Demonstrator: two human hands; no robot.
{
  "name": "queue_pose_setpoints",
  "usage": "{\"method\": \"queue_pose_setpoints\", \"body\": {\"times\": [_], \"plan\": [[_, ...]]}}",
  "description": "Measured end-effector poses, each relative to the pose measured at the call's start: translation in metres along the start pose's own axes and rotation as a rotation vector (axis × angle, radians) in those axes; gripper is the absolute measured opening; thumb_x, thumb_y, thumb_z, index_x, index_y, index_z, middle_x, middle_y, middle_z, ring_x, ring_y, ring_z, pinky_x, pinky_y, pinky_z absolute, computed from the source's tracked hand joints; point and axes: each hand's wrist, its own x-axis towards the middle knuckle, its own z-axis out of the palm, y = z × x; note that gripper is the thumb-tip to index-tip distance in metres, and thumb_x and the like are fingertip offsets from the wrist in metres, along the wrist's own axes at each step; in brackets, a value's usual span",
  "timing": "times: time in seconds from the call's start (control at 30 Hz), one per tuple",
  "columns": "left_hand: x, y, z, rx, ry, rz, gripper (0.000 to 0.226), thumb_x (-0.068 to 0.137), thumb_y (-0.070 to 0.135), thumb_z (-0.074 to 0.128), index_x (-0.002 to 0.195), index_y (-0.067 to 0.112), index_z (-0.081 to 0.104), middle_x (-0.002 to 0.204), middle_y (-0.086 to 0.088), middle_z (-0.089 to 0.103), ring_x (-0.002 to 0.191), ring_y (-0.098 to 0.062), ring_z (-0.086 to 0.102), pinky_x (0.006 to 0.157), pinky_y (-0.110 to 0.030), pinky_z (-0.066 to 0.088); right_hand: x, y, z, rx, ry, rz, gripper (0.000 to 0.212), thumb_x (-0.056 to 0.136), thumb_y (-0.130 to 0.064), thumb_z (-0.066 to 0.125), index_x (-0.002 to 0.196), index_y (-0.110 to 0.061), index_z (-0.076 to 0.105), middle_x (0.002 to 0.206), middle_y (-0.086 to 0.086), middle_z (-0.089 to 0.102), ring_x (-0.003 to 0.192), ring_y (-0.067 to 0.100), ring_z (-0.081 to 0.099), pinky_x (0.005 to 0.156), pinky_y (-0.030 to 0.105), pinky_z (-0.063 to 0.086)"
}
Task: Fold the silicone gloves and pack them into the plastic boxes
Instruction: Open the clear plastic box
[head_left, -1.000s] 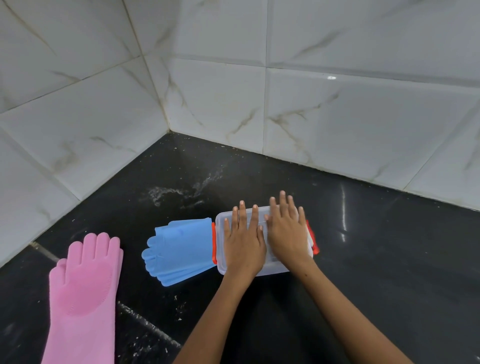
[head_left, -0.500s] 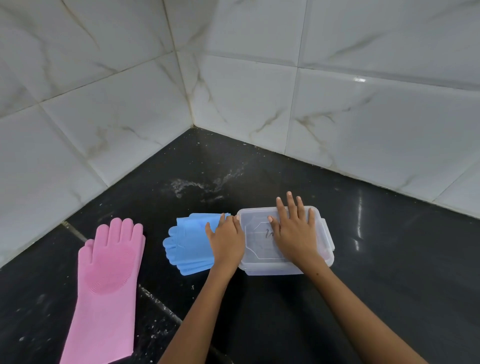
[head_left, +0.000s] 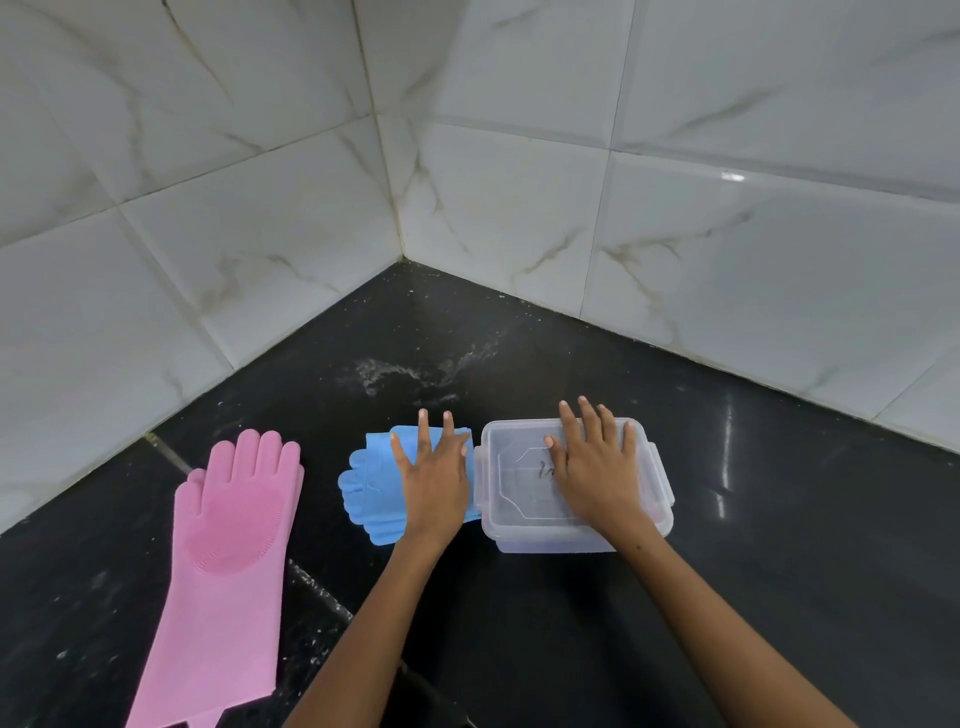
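While spread fingers (head_left: 584, 418) press its lid, lidded plastic box (head_left: 519, 535), contents unclear, beside blue glove (head_left: 371, 486).

Head view, looking down (close) at counter (head_left: 519, 649).

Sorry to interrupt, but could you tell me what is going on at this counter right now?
A person is packing silicone gloves. Their left hand rests flat on the folded blue gloves, which lie just left of a clear plastic box. Their right hand presses flat on the box's lid. A pink glove lies unfolded on the black counter further left, not yet packed.
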Motion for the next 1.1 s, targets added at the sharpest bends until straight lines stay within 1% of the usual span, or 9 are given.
{"method": "queue_pose_setpoints", "body": {"times": [0.17,0.33,0.43,0.53,0.67,0.77,0.93,1.0,1.1], "plan": [[-0.028,-0.017,-0.010,-0.709,-0.187,0.144,0.066,0.087,0.065,0.037,0.146,0.041,0.018,0.158,0.013,0.011,0.144,0.000,-0.010,0.115,-0.039,-0.021,-0.023,-0.003,-0.002,0.008,0.021,-0.034,0.053,0.098,-0.044,0.021,0.147,-0.025,0.017,0.153,0.003,0.024,0.143,0.024,0.015,0.116,0.050,0.006],[-0.057,-0.034,-0.011,-0.690,-0.357,0.300,0.129,0.044,0.070,0.078,0.141,0.053,-0.005,0.157,0.022,0.004,0.145,-0.002,-0.005,0.114,-0.036,-0.016,-0.047,0.007,-0.008,0.053,-0.120,-0.141,0.080,0.085,-0.070,0.025,0.149,-0.026,0.005,0.159,0.000,0.002,0.146,0.020,-0.004,0.114,0.052,-0.009],[-0.058,-0.039,-0.011,-0.708,-0.383,0.283,0.142,0.038,0.062,0.086,0.141,0.050,-0.012,0.154,0.025,0.009,0.146,-0.009,-0.001,0.118,-0.045,-0.006,-0.042,0.021,-0.029,0.042,-0.377,-0.323,0.120,0.055,-0.091,0.042,0.146,-0.033,-0.010,0.157,-0.005,-0.017,0.144,0.019,-0.019,0.112,0.054,-0.016],[-0.060,-0.037,-0.011,-0.689,-0.400,0.245,0.147,0.035,0.060,0.088,0.140,0.052,-0.015,0.147,0.032,0.004,0.146,-0.017,0.002,0.116,-0.058,0.014,-0.036,0.029,-0.039,-0.059,-0.479,-0.495,0.135,0.041,-0.091,0.054,0.141,-0.040,-0.021,0.154,-0.008,-0.027,0.141,0.019,-0.027,0.112,0.054,-0.019],[-0.067,-0.030,-0.006,-0.740,-0.375,0.248,0.153,0.035,0.058,0.090,0.139,0.049,-0.021,0.146,0.035,-0.001,0.147,-0.018,0.003,0.114,-0.061,0.018,-0.034,0.026,-0.039,-0.097,-0.453,-0.588,0.132,0.043,-0.085,0.062,0.141,-0.043,-0.015,0.153,-0.008,-0.015,0.142,0.022,-0.016,0.113,0.051,-0.016],[-0.067,-0.022,-0.003,-0.838,-0.345,0.244,0.151,0.040,0.049,0.092,0.140,0.046,-0.022,0.155,0.016,0.007,0.144,-0.015,0.017,0.114,-0.059,0.023,-0.037,0.026,-0.036,-0.099,-0.386,-0.597,0.126,0.045,-0.085,0.060,0.143,-0.040,-0.005,0.153,-0.001,-0.003,0.143,0.026,-0.006,0.115,0.051,-0.009],[-0.074,-0.020,0.005,-0.849,-0.378,0.248,0.147,0.047,0.056,0.087,0.145,0.030,-0.021,0.148,0.013,0.026,0.133,0.001,0.034,0.109,-0.020,0.036,-0.047,0.028,-0.028,0.007,-0.298,-0.603,0.115,0.044,-0.088,0.055,0.141,-0.047,0.008,0.150,-0.004,0.007,0.141,0.023,0.003,0.117,0.050,-0.003],[-0.076,-0.021,0.007,-0.822,-0.361,0.201,0.149,0.041,0.059,0.086,0.146,0.031,-0.015,0.151,0.011,0.022,0.137,0.003,0.025,0.114,-0.025,0.030,-0.050,0.028,-0.027,0.055,-0.281,-0.603,0.110,0.046,-0.087,0.057,0.139,-0.048,0.013,0.149,-0.006,0.009,0.141,0.020,0.005,0.117,0.048,-0.003],[-0.075,-0.021,0.008,-0.800,-0.313,0.130,0.154,0.029,0.047,0.091,0.138,0.055,-0.017,0.157,0.014,0.002,0.144,-0.007,0.009,0.114,-0.033,0.019,-0.050,0.028,-0.028,0.105,-0.292,-0.582,0.104,0.047,-0.083,0.061,0.138,-0.048,0.022,0.150,-0.006,0.011,0.141,0.018,0.005,0.117,0.047,-0.004]]}}
